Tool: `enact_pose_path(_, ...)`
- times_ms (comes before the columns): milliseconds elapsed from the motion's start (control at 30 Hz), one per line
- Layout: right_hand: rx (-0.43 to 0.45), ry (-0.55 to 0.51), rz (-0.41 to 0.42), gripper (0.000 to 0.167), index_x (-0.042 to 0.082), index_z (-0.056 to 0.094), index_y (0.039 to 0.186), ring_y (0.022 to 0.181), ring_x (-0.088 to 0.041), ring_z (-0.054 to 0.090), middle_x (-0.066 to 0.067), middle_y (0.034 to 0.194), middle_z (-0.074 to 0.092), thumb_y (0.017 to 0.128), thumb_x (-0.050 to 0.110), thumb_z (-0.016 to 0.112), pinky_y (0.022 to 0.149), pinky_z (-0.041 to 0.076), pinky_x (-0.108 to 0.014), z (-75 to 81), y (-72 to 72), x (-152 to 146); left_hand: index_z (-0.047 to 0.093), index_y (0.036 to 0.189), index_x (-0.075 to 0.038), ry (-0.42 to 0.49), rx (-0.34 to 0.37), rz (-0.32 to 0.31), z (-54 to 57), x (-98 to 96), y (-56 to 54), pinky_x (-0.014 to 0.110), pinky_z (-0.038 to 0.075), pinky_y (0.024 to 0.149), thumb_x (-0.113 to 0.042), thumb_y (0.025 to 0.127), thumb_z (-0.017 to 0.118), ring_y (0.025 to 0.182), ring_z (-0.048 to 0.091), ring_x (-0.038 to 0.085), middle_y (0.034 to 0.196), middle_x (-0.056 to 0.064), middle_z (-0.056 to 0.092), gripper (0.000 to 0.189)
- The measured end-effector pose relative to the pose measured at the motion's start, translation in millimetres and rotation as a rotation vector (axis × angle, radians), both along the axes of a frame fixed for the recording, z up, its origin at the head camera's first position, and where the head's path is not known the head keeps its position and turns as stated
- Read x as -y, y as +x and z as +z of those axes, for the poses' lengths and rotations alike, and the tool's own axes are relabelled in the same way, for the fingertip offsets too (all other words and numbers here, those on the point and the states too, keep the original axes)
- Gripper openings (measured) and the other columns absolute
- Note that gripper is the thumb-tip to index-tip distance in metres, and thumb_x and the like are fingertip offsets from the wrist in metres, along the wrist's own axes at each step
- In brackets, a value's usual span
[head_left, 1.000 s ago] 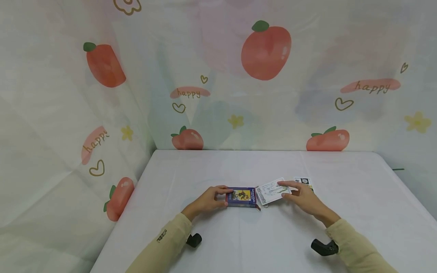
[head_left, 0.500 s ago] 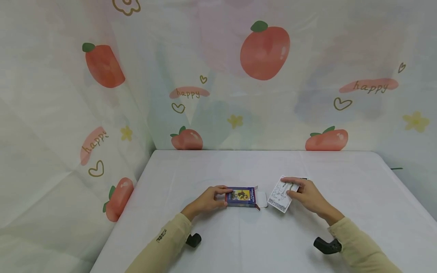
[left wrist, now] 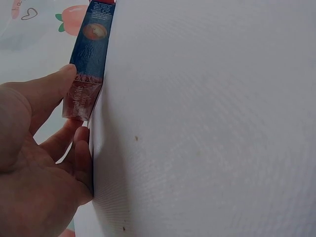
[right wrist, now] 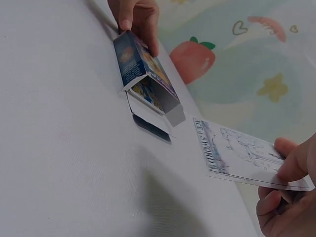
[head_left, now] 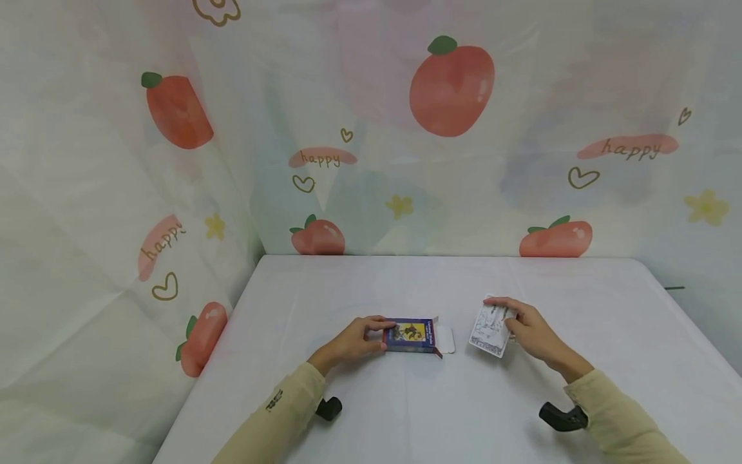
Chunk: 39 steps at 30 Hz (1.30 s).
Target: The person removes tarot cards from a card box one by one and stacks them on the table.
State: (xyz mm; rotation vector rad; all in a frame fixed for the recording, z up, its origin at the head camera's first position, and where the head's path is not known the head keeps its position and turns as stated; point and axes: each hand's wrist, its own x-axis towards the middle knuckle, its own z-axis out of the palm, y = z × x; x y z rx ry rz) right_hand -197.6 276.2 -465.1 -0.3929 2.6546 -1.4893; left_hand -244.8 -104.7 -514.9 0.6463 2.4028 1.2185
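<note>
My left hand (head_left: 350,341) grips the near end of a blue and purple tarot card box (head_left: 408,333) lying on the white table, thumb on one side and fingers on the other. The box's right end is open, its white flap (head_left: 445,339) folded out, and a colourful printed surface shows inside in the right wrist view. To the right of the box, my right hand (head_left: 539,336) pinches a tarot card (head_left: 491,327) above the table, printed side up. "Ace of Swords" lettering runs along the end of the card (right wrist: 237,150). Whether more cards lie beneath it, I cannot tell.
A white cloth covers the table (head_left: 394,399). Behind it and at the left hang cloth walls (head_left: 371,96) with peach prints. A black curved piece sits by each sleeve, one at the left (head_left: 329,408) and one at the right (head_left: 563,417).
My right hand has drawn the card away from the box's open end, to the right, and turned it more upright. A printed card seen behind that hand no longer shows. My left hand stays put.
</note>
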Motion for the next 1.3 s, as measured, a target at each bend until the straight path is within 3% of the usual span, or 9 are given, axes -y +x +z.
enact_pose_path(167,-0.030,0.010,-0.055,0.040,-0.002,0.051,0.142,0.096,-0.002,0.057,-0.030,0.145,0.049,0.103,-0.001,0.045,0.074,0.052,-0.017,-0.9,-0.7,-2.7,0.061,0.142,-0.019,-0.003,0.003,0.004,-0.6,-0.5,-0.8,0.054,0.034,0.122,-0.015,0.093,0.073,0.150,0.036,0.036,0.155,0.013,0.049,0.050)
enact_pose_path(333,-0.037,0.044,-0.109,0.038,0.001,0.053,0.141,0.087,-0.006,0.057,-0.029,0.140,0.054,0.104,0.003,0.047,0.068,0.053,-0.021,0.1,-1.1,-7.0,0.060,0.143,-0.020,-0.024,-0.007,0.001,-1.8,-0.7,-1.0,0.054,0.034,0.121,-0.015,0.093,0.074,0.150,0.037,0.036,0.155,0.013,0.049,0.052)
enact_pose_path(667,-0.024,0.057,-0.123,0.045,0.001,0.053,0.143,0.089,-0.008,0.052,-0.030,0.147,0.048,0.100,-0.002,0.043,0.065,0.049,-0.021,4.2,0.3,-22.2,0.059,0.143,-0.020,-0.023,-0.010,0.001,-0.3,-1.2,0.7,0.053,0.035,0.121,-0.017,0.094,0.073,0.150,0.037,0.036,0.156,0.012,0.048,0.051)
enact_pose_path(1100,0.000,0.162,-0.177,0.052,0.003,0.048,0.148,0.101,-0.010,0.051,-0.031,0.151,0.044,0.097,-0.002,0.043,0.072,0.045,-0.015,-1.4,-0.9,-43.4,0.061,0.141,-0.019,-0.001,0.002,0.003,-2.5,-0.3,-0.3,0.054,0.035,0.121,-0.015,0.093,0.074,0.150,0.037,0.036,0.155,0.014,0.048,0.050)
enact_pose_path(1300,0.016,0.185,-0.200,0.054,0.003,0.045,0.150,0.107,-0.021,0.052,-0.033,0.151,0.042,0.096,-0.001,0.042,0.072,0.046,-0.014,1.0,-2.6,-51.7,0.061,0.142,-0.018,-0.008,-0.014,-0.005,-0.5,-0.3,0.3,0.054,0.035,0.121,-0.016,0.093,0.073,0.150,0.037,0.037,0.155,0.015,0.048,0.050)
